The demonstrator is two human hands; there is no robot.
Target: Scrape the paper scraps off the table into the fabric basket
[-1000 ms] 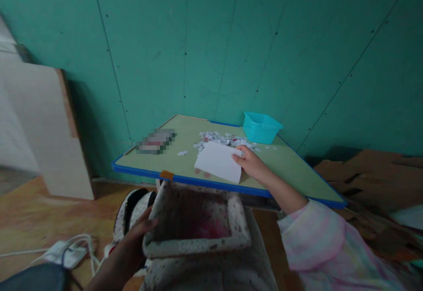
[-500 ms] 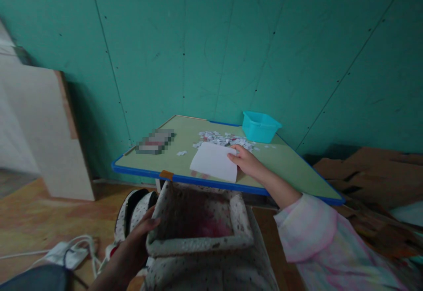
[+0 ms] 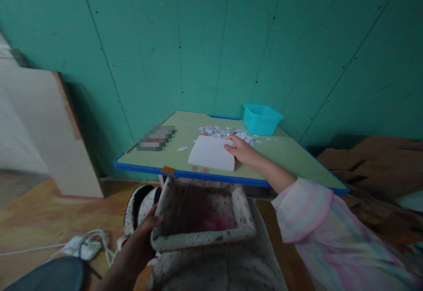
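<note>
My right hand (image 3: 243, 152) pinches the right edge of a white sheet of paper (image 3: 211, 154) between thumb and fingers, low over the green table top. Behind the sheet lies a spread of small white paper pieces (image 3: 220, 131), with a few more (image 3: 183, 149) to its left. Below the table's front edge, my left hand (image 3: 145, 229) grips the left side of a white, dark-speckled open box (image 3: 205, 238); most of its fingers are hidden behind the wall. Pink-red stains mark the inside of the box.
A turquoise plastic basket (image 3: 262, 121) stands at the table's back right. On the left of the table (image 3: 291, 163) lies a blurred-out flat object (image 3: 156, 139). A power strip with cables (image 3: 82, 247) is on the floor at left. Brown cardboard (image 3: 370, 163) is heaped at right.
The view has shifted slightly, so the table sits a little higher in the picture. The sheet has moved slightly back from the table's front edge. Both hands keep their holds.
</note>
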